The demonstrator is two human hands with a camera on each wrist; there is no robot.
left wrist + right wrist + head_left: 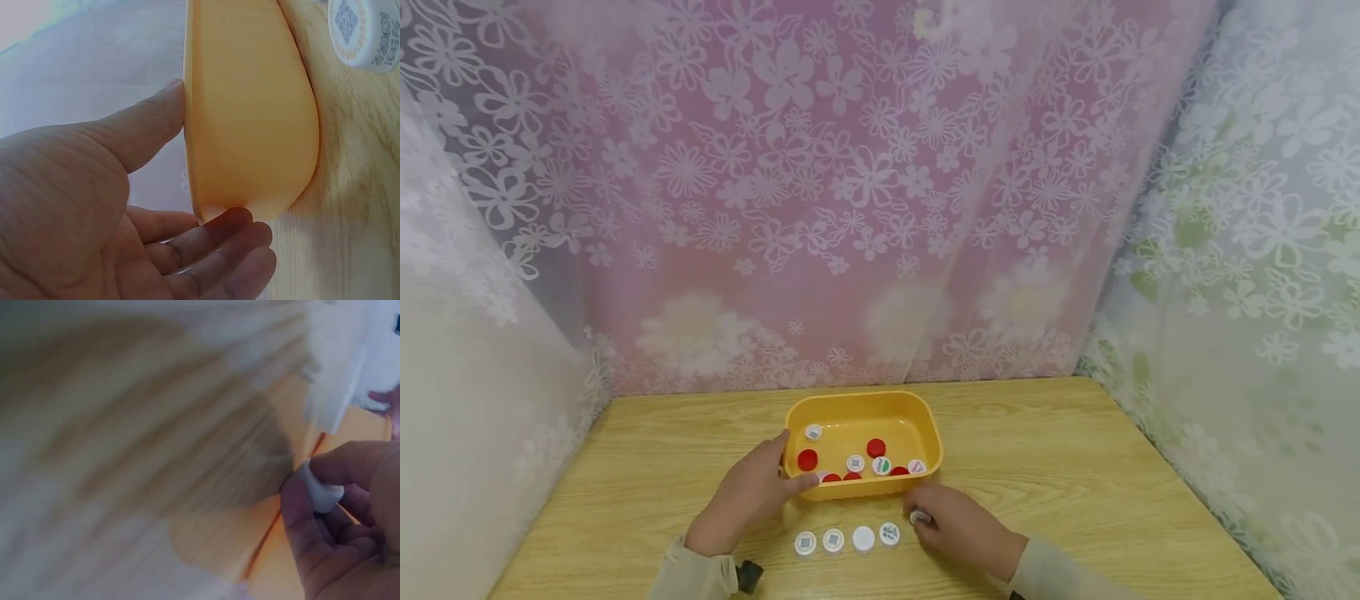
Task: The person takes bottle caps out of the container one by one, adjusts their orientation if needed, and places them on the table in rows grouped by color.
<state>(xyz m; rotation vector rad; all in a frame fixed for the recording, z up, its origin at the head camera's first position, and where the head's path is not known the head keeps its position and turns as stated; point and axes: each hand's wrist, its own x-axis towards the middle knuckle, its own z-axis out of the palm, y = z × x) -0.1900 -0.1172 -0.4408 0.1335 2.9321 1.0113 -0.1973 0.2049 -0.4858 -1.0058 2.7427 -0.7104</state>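
A yellow plastic basin (865,493) stands on the table with several red caps (807,459) and white bottle caps (855,463) inside. My left hand (747,493) grips its left end; in the left wrist view the thumb (164,112) rests at the rim and the fingers (228,228) bend against the outer wall. Just off the basin's front right corner, my right hand (964,531) pinches a white bottle cap (325,495) between thumb and fingers. Left of that hand, several white caps (863,539) lie in a row in front of the basin, some with printed tops.
The wood-grain table (1037,450) extends to both sides of the basin. A pink floral curtain (850,208) hangs behind it, and pale floral curtains (1247,333) close off the left and right.
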